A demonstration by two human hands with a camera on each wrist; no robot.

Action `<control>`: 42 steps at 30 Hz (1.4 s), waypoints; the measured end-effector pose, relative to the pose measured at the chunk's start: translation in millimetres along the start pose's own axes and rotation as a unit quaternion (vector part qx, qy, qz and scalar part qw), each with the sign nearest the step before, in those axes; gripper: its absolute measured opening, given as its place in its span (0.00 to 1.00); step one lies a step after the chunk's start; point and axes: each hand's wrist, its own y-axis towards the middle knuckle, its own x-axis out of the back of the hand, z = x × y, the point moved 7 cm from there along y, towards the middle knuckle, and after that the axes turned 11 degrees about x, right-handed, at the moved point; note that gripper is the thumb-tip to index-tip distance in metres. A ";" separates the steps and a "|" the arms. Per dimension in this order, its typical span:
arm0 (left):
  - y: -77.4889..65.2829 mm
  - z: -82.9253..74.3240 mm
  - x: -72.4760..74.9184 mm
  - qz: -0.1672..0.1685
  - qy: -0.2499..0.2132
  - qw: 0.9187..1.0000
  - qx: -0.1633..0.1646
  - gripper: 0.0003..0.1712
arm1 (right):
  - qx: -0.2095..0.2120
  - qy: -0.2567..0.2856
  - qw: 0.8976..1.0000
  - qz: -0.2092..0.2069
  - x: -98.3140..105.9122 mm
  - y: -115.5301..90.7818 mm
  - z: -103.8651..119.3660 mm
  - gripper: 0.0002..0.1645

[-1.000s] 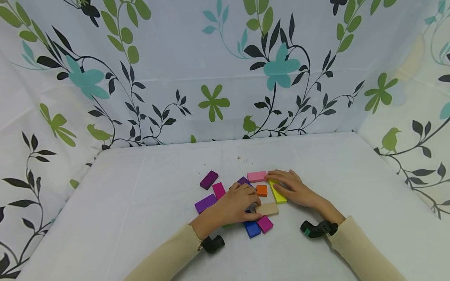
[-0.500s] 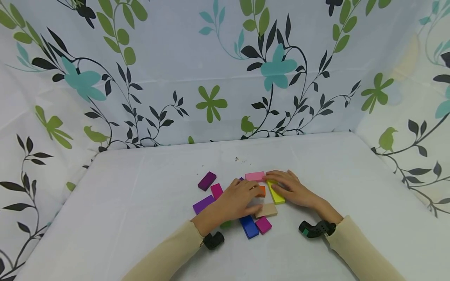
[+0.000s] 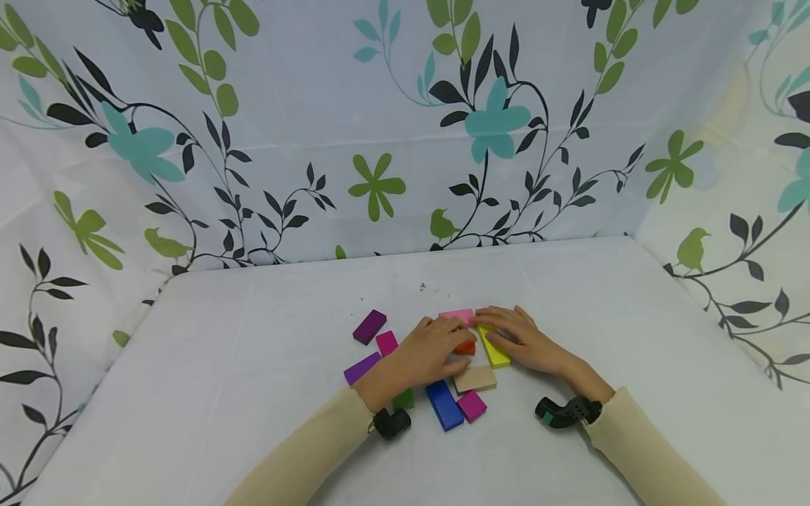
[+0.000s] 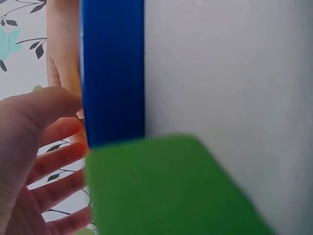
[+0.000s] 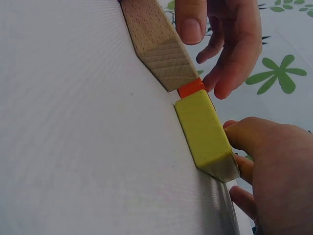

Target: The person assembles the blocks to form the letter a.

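Several small coloured wooden blocks lie on a white table. My left hand (image 3: 420, 355) hovers over the middle of them, its fingertips close to a small orange block (image 3: 467, 348). In the right wrist view, the left hand's thumb and fingers (image 5: 237, 49) are apart, and I see nothing pinched between them. My right hand (image 3: 525, 342) lies at a yellow block (image 3: 496, 353), its fingertips close to a pink block (image 3: 455, 315). Nearest the left thumb is a bare wood block (image 3: 476, 379). A blue block (image 3: 445, 405) and a green block (image 3: 403, 399) lie nearer me; the left hand hides part of the pile.
A dark purple block (image 3: 370, 327), a magenta block (image 3: 387, 342) and a violet block (image 3: 363, 368) lie left of the left hand. Another magenta block (image 3: 471, 406) sits beside the blue one. A leaf-patterned curtain (image 3: 380, 126) hangs behind the table.
My left hand has moved forward and right, from the bare wood block toward the orange one, uncovering more of the green and blue blocks. My right hand stays at the yellow block.
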 end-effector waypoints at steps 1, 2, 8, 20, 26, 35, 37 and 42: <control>0.6 0.1 -0.7 0.006 -0.004 1.000 0.001 0.23 | 0.000 0.000 1.000 0.000 0.0 0.2 0.0 0.23; 1.1 0.2 -1.3 0.009 -0.008 1.000 0.001 0.23 | -0.001 0.000 1.000 0.000 0.1 0.4 0.0 0.23; 1.3 -0.2 -0.8 0.019 -0.020 1.000 0.007 0.21 | -0.001 0.001 1.000 -0.002 0.7 0.6 0.1 0.23; 0.8 -1.2 -0.5 0.009 -0.023 1.000 0.011 0.19 | 0.005 0.004 1.000 -0.005 0.4 -1.4 1.1 0.22; -0.6 -2.0 0.5 0.005 -0.026 1.000 0.006 0.20 | 0.001 0.004 1.000 -0.006 0.4 -2.1 1.5 0.23; 0.3 -6.0 7.1 -0.020 -0.022 0.999 -0.012 0.22 | -0.001 0.005 1.000 -0.004 1.9 -1.3 1.5 0.23; 0.6 -7.4 8.6 -0.022 -0.021 0.999 -0.015 0.22 | -0.001 0.006 1.000 -0.004 2.2 -0.9 1.3 0.23; -0.2 -13.3 11.6 -0.024 -0.029 0.999 -0.028 0.21 | 0.005 0.008 1.000 -0.001 1.8 -0.3 1.0 0.24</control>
